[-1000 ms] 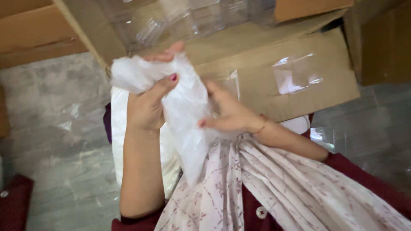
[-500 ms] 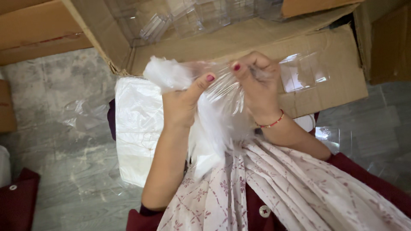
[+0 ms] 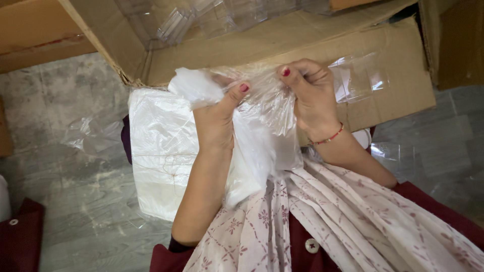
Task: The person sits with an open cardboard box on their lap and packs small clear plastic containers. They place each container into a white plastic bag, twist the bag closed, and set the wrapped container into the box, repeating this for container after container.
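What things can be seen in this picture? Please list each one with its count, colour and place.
thin plastic bag: one, clear to white, held up in the centre between both hands
stack of plastic bags: one, white, below the left forearm
cardboard box: one, brown, open, across the top
clear plastic containers: several, transparent, inside the box
clear plastic piece: one, transparent, on the box flap at the right
stone floor: grey, left and right sides
patterned cloth: one, pale with small dark red motifs, lower right over dark red clothing
left hand: one, pinching the bag
right hand: one, red thread bracelet at the wrist, gripping the bag
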A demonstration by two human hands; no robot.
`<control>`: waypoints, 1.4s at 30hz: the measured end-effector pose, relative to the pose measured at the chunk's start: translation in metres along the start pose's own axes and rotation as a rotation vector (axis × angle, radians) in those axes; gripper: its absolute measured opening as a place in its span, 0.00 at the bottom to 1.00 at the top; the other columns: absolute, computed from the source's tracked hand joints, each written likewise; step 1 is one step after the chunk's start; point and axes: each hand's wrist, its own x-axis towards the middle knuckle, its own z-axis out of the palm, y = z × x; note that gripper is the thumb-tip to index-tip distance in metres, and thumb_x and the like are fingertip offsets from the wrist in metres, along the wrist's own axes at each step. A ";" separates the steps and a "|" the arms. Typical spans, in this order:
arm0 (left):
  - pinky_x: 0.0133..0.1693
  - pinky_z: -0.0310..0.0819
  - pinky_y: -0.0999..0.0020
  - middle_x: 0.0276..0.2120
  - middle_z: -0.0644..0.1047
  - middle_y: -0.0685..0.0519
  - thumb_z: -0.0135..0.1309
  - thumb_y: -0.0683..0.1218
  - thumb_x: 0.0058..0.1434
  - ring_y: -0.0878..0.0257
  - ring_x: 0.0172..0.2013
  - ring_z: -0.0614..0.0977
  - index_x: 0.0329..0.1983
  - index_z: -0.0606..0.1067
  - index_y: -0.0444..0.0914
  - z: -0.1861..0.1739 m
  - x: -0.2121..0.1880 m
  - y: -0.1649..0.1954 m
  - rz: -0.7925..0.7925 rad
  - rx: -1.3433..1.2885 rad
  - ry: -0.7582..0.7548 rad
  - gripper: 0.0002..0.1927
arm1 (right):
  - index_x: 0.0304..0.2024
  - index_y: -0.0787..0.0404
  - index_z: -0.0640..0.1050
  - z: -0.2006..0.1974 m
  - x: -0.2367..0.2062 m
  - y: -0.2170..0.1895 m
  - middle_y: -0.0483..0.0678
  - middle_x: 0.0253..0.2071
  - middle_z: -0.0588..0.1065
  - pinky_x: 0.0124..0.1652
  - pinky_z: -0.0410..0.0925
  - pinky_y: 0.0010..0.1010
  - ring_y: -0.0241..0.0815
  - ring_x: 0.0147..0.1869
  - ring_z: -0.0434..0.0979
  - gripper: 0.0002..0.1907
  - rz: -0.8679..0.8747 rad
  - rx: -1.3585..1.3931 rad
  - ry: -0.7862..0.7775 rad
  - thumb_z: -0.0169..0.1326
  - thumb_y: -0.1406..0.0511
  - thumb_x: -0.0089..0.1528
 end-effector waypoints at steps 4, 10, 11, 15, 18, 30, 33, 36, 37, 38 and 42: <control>0.57 0.74 0.62 0.51 0.77 0.44 0.67 0.39 0.60 0.58 0.51 0.79 0.58 0.71 0.27 -0.002 -0.001 0.000 -0.065 -0.025 0.020 0.25 | 0.45 0.65 0.81 -0.001 0.000 -0.004 0.48 0.40 0.81 0.47 0.71 0.26 0.34 0.43 0.79 0.07 0.044 0.076 -0.058 0.63 0.68 0.66; 0.58 0.73 0.67 0.51 0.78 0.50 0.66 0.41 0.58 0.63 0.53 0.80 0.59 0.69 0.34 0.000 -0.004 0.002 -0.006 0.020 0.012 0.27 | 0.35 0.62 0.74 0.007 0.005 -0.021 0.47 0.40 0.75 0.45 0.63 0.25 0.34 0.41 0.69 0.13 -0.094 -0.028 -0.293 0.55 0.60 0.70; 0.59 0.72 0.67 0.50 0.79 0.49 0.64 0.42 0.63 0.62 0.52 0.79 0.59 0.70 0.33 0.002 -0.003 0.003 -0.001 0.041 -0.002 0.24 | 0.34 0.62 0.72 0.008 0.005 -0.025 0.47 0.38 0.74 0.45 0.62 0.25 0.34 0.41 0.68 0.16 -0.072 -0.035 -0.353 0.53 0.58 0.73; 0.56 0.72 0.67 0.49 0.77 0.52 0.60 0.45 0.69 0.64 0.50 0.77 0.55 0.75 0.33 -0.002 0.006 0.014 -0.096 0.132 -0.084 0.16 | 0.32 0.57 0.66 0.012 0.003 -0.036 0.42 0.25 0.67 0.45 0.65 0.28 0.32 0.32 0.67 0.22 0.162 0.090 -0.410 0.45 0.52 0.76; 0.55 0.72 0.66 0.48 0.77 0.52 0.59 0.45 0.69 0.63 0.50 0.77 0.53 0.76 0.33 -0.026 0.007 0.037 -0.275 0.136 -0.280 0.13 | 0.30 0.57 0.64 0.015 -0.005 -0.042 0.37 0.17 0.62 0.37 0.65 0.27 0.32 0.22 0.63 0.24 0.388 0.558 -0.468 0.45 0.54 0.79; 0.33 0.74 0.68 0.31 0.77 0.50 0.65 0.40 0.58 0.63 0.31 0.78 0.38 0.75 0.30 -0.101 -0.021 -0.003 -0.128 0.648 -0.088 0.12 | 0.43 0.64 0.70 -0.050 -0.040 -0.010 0.45 0.33 0.72 0.30 0.65 0.25 0.33 0.31 0.70 0.10 0.288 -0.056 -0.209 0.54 0.79 0.63; 0.39 0.77 0.70 0.36 0.81 0.51 0.63 0.42 0.60 0.64 0.36 0.82 0.48 0.75 0.29 -0.082 0.017 -0.065 0.105 0.766 -0.009 0.16 | 0.44 0.63 0.69 -0.058 -0.010 0.027 0.45 0.30 0.70 0.28 0.60 0.23 0.29 0.26 0.66 0.09 0.032 -0.251 0.046 0.55 0.78 0.71; 0.47 0.75 0.73 0.48 0.81 0.51 0.58 0.46 0.66 0.65 0.47 0.81 0.58 0.74 0.30 -0.066 0.041 -0.089 -0.014 0.618 -0.046 0.21 | 0.50 0.67 0.74 -0.057 0.016 0.057 0.46 0.46 0.76 0.40 0.69 0.20 0.29 0.44 0.75 0.07 0.011 -0.291 0.070 0.54 0.76 0.70; 0.51 0.73 0.74 0.52 0.80 0.52 0.56 0.47 0.68 0.65 0.51 0.80 0.61 0.73 0.30 -0.063 0.043 -0.087 -0.103 0.546 -0.073 0.22 | 0.53 0.65 0.74 -0.060 0.018 0.060 0.44 0.43 0.75 0.35 0.67 0.20 0.29 0.39 0.73 0.10 0.159 -0.218 0.073 0.53 0.73 0.69; 0.47 0.72 0.71 0.50 0.80 0.51 0.55 0.48 0.67 0.63 0.48 0.79 0.62 0.73 0.32 -0.061 0.041 -0.081 -0.217 0.511 -0.021 0.23 | 0.55 0.63 0.75 -0.063 0.018 0.059 0.42 0.40 0.74 0.29 0.64 0.20 0.29 0.35 0.71 0.12 0.304 -0.144 0.071 0.51 0.71 0.69; 0.47 0.70 0.71 0.55 0.76 0.57 0.53 0.49 0.66 0.66 0.50 0.76 0.67 0.70 0.36 -0.060 0.009 -0.046 -0.347 0.262 -0.130 0.27 | 0.67 0.68 0.71 -0.075 -0.002 0.025 0.45 0.56 0.74 0.57 0.71 0.20 0.30 0.56 0.74 0.20 0.393 -0.002 -0.208 0.46 0.68 0.73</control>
